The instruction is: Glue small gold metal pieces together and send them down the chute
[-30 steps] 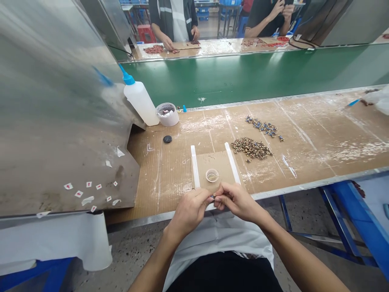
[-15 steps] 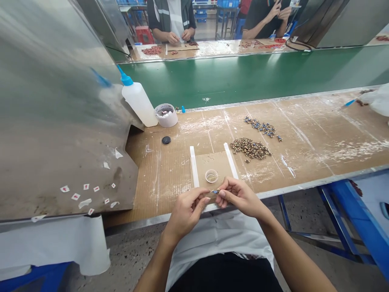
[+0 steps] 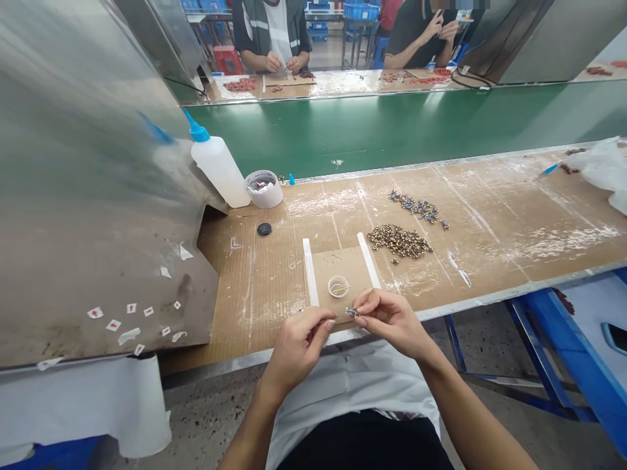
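At the near edge of the cardboard-covered bench [image 3: 274,287], my right hand [image 3: 392,320] pinches a small blue and gold part [image 3: 351,312] between thumb and fingers. My left hand [image 3: 298,343] sits just left of it, fingers curled in a pinch, its fingertips a short gap from the part; what it holds is too small to make out. Just beyond my hands a small clear cup [image 3: 338,286] rests between two white strips [image 3: 308,271]. A heap of gold parts [image 3: 399,240] lies to the right, and a row of blue and gold parts [image 3: 416,205] lies behind the heap.
A white squeeze bottle with a blue cap [image 3: 218,166], a white tape roll [image 3: 264,188] and a black disc [image 3: 264,228] stand at back left. A steel panel [image 3: 93,215] walls the left side. A green conveyor belt [image 3: 392,124] runs behind; two people work across it.
My hands have drawn slightly apart; the part that sat between both hands' fingertips is now held by the right hand alone. The view has shifted a little.
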Demonstrator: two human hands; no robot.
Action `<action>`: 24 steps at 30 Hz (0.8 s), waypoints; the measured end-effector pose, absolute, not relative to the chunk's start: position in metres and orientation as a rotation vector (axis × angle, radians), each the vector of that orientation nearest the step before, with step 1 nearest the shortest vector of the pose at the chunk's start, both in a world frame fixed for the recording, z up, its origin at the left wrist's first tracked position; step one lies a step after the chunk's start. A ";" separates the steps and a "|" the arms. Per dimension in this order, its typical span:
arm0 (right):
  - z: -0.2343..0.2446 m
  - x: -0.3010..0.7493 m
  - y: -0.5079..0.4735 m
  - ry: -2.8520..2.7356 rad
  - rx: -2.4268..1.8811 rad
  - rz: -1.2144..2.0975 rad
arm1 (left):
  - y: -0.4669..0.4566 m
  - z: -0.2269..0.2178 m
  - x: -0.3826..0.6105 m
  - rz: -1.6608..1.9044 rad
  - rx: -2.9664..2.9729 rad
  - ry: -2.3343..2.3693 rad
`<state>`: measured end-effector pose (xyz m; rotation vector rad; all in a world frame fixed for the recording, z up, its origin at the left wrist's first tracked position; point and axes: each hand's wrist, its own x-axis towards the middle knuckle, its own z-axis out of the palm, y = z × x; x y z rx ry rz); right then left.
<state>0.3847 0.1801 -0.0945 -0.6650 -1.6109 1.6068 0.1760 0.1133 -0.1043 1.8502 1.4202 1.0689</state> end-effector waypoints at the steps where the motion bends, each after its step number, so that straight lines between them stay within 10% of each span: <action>1: -0.089 0.386 0.178 -1.658 -0.678 1.531 | 0.113 -0.104 0.176 1.073 1.849 1.418; 8: -0.048 0.395 0.167 -1.996 -0.679 0.895 | 0.113 -0.103 0.175 1.065 1.838 1.434; 24: -0.037 0.411 0.155 -2.058 -0.803 0.690 | 0.114 -0.111 0.171 1.048 1.836 1.449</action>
